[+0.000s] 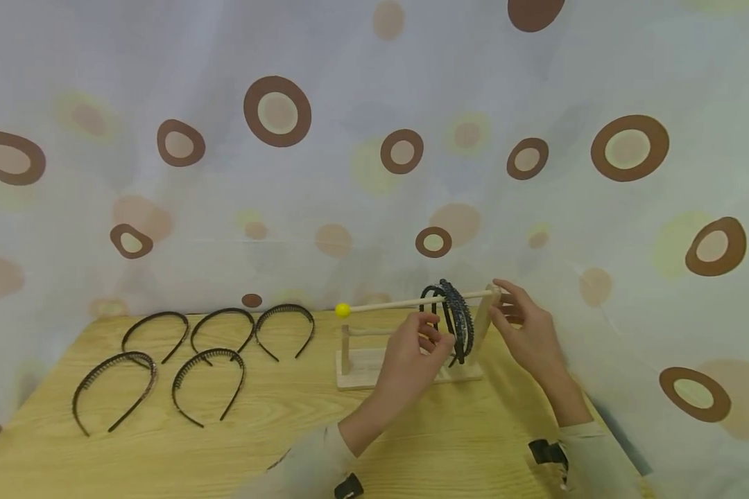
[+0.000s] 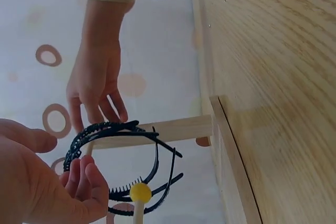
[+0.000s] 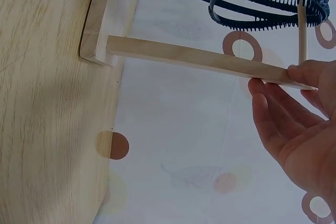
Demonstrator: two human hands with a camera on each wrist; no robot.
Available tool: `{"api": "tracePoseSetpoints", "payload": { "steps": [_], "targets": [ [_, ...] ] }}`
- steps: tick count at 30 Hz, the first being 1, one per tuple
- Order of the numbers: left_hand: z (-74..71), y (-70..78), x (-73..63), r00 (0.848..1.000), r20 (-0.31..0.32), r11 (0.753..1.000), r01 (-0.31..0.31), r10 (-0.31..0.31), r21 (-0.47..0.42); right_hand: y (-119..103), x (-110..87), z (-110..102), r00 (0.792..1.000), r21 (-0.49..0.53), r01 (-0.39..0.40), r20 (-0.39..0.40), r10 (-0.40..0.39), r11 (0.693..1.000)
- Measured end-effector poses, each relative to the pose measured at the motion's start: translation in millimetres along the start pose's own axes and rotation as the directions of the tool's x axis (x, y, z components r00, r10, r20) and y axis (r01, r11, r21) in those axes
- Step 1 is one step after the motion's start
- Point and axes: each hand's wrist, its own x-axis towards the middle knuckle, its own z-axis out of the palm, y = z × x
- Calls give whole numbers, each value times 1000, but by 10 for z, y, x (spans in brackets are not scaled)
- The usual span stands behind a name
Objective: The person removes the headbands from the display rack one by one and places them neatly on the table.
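Note:
A wooden stand [image 1: 365, 378] carries a long upper rod [image 1: 383, 305] tipped with a yellow ball [image 1: 342, 310]. Several dark headbands [image 1: 460, 320] hang bunched on that rod near the tall post [image 3: 194, 60]; some have teeth, and one looks speckled. My right hand [image 1: 532, 339] pinches the top of the post, thumb on one face and fingers on the other, as the right wrist view shows. Beside the hanging headbands is my left hand [image 1: 412, 360], fingers loosely bent and thumb apart from them in the left wrist view. Whether its fingertips touch a headband is hard to tell.
Several black toothed headbands [image 1: 209, 353] lie apart on the left of the wooden table [image 1: 274, 443]. A lower rod [image 1: 371, 332] runs under the upper one, with a short post [image 1: 345, 350] at its left end. A patterned curtain [image 1: 337, 194] hangs behind.

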Motion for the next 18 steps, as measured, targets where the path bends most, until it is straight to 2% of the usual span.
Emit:
{"api": "tracePoseSetpoints", "payload": {
  "steps": [4,7,14,18],
  "targets": [
    [180,21,37,996,-64,998,55,-57,-29,-14,3,9,1000,10,17,-9,-17,1000],
    [263,46,49,993,-103,998,63,-65,-25,-25,0,10,1000,12,17,-8,-17,1000],
    [357,101,68,986,-151,998,67,-64,14,-30,-12,-8,1000,-4,4,-14,-4,1000],
    [371,102,86,984,-171,999,46,-45,5,-30,-1,-20,1000,-4,-2,-6,2,1000]
  ]
}}
